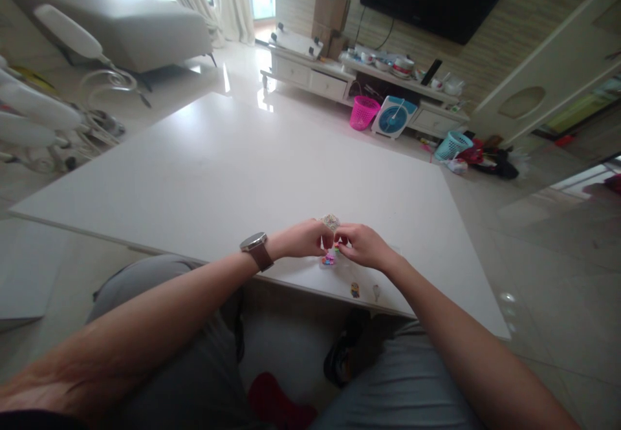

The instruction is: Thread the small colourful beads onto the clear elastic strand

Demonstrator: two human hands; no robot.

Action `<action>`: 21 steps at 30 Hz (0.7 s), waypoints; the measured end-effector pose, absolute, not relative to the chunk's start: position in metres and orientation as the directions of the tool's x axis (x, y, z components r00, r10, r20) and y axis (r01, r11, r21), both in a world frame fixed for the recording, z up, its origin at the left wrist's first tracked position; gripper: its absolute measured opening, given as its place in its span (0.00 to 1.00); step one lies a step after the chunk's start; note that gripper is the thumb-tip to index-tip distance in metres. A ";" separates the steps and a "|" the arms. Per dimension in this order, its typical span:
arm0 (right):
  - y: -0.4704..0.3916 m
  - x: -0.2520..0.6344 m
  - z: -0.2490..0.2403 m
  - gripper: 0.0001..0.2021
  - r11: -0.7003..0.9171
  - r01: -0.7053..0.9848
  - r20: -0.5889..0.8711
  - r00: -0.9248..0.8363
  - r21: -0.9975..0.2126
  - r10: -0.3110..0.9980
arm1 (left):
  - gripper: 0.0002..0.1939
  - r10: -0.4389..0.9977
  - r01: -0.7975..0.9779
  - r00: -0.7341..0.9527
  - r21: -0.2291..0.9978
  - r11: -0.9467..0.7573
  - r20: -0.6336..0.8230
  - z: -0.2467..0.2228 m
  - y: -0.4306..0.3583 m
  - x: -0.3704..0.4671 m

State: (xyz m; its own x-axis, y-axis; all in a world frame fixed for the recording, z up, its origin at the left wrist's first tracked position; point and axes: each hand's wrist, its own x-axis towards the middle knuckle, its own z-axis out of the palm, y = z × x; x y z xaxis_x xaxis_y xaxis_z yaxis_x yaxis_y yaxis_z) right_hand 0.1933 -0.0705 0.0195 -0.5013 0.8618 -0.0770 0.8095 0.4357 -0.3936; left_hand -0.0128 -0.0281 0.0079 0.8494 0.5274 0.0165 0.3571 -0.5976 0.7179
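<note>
My left hand [309, 238], with a watch [257, 244] on its wrist, bends its fingers in a pinch near the table's front edge. Facing it closely, my right hand [361, 245] is also curled with thumb and fingertips together. A tiny green and orange piece [336, 247] shows at the right fingertips; whether it is gripped is unclear. Just below the hands, small pink, blue and orange pieces [328, 260] lie in what looks like a clear tray. Behind the fingers sits a heap of tiny multicoloured bits [331, 221], partly hidden.
On the white table [291, 165], a small yellow and blue figure [355, 290] and a small pale item [376, 292] lie near the front edge. Beyond stand a pink basket [363, 113], a box fan [394, 118] and a low cabinet [330, 85].
</note>
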 end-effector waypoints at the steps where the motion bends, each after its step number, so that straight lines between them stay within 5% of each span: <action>1: -0.071 0.193 0.020 0.07 0.441 0.804 -0.089 -0.512 -0.398 0.854 | 0.06 0.523 0.356 0.852 0.713 -0.604 0.017 0.007 -0.029 -0.012; 21: -0.075 0.189 0.014 0.06 0.540 0.727 -0.139 -0.642 -0.424 0.754 | 0.13 0.530 0.426 0.848 0.581 -0.694 0.012 -0.002 -0.019 -0.022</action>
State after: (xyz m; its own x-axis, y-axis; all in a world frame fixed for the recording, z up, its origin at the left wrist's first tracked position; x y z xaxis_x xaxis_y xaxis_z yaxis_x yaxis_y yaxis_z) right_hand 0.1885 -0.0746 0.0143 -0.6418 0.7541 -0.1393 0.7268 0.5402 -0.4243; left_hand -0.0217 -0.0193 -0.0022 0.8478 0.5302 0.0119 0.4256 -0.6936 0.5812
